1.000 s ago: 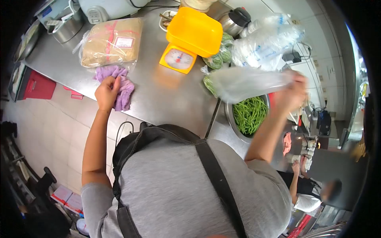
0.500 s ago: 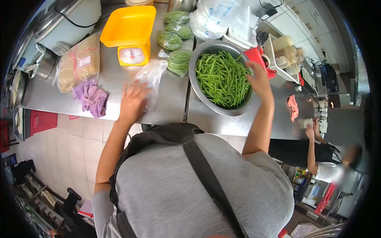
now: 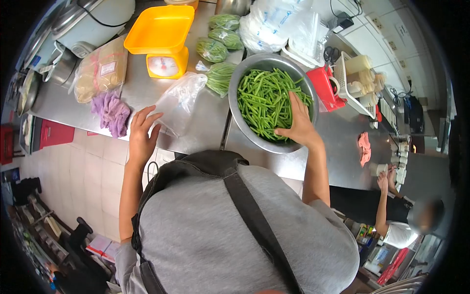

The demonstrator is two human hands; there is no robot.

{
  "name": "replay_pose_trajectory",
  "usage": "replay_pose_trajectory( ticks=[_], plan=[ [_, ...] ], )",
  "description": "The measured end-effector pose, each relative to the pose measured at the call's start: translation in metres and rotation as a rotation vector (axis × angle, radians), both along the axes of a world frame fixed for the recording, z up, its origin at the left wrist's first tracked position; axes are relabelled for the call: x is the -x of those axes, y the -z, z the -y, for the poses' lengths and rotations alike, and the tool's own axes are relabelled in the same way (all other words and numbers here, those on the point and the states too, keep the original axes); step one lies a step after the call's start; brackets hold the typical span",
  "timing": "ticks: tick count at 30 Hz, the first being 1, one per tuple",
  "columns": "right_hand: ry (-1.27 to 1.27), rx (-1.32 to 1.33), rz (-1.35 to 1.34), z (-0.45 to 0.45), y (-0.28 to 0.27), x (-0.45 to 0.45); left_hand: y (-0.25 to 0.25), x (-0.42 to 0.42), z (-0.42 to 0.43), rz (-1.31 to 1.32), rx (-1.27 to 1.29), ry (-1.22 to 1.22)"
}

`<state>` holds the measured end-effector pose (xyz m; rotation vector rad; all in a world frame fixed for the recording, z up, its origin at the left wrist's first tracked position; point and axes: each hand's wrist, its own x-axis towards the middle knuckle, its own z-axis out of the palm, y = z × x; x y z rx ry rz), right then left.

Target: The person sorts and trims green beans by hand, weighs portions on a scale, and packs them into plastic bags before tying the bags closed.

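Observation:
A large metal bowl (image 3: 236, 115) full of cut green beans (image 3: 264, 100) stands on the steel counter. My right hand (image 3: 299, 122) reaches into it from the right, fingers spread against the beans. A clear plastic bag (image 3: 181, 100) lies flat on the counter left of the bowl. Beside its left edge is my left hand (image 3: 144, 134), fingers apart and holding nothing. Several bagged bundles of beans (image 3: 221, 77) lie between the bag and the bowl. Behind the clear bag stands a yellow scale (image 3: 168, 63) with a yellow tray (image 3: 160, 29) on top.
A purple cloth (image 3: 111, 113) and a wrapped brown package (image 3: 102, 71) are at the left. White plastic bags (image 3: 274, 24), a red box (image 3: 325, 88) and a white basket (image 3: 350, 90) stand behind and right of the bowl. A co-worker (image 3: 399, 220) holds a cup at the far right.
The clear bag has gone from my right hand to the counter. My right hand has come down into the bowl of beans. My left hand has left the purple cloth and moved toward the bag.

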<state>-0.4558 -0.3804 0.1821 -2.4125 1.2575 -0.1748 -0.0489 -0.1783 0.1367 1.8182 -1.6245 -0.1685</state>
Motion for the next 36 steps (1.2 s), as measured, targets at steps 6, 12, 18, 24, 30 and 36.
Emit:
replay_pose_trajectory(
  ticks=[6, 12, 18, 24, 30, 36],
  plan=[
    [0.093, 0.108, -0.061, 0.010, 0.012, -0.021, 0.005, -0.004, -0.006, -0.055, -0.019, -0.073],
    [0.142, 0.128, 0.010, 0.028, 0.028, -0.036, -0.001, -0.007, -0.003, -0.137, -0.032, -0.042],
    [0.207, 0.290, 0.099, 0.044, 0.041, -0.048, -0.003, -0.011, -0.001, -0.176, -0.026, -0.043],
    [0.379, 0.158, 0.366, 0.049, -0.013, -0.047, -0.003, -0.022, -0.005, -0.210, -0.020, -0.061],
    [0.198, 0.131, 0.378, 0.053, -0.038, -0.052, -0.003, -0.025, -0.003, -0.209, -0.067, -0.067],
    [0.220, 0.011, 0.294, 0.062, -0.055, -0.025, -0.006, -0.024, -0.001, -0.208, -0.075, -0.058]
  ],
)
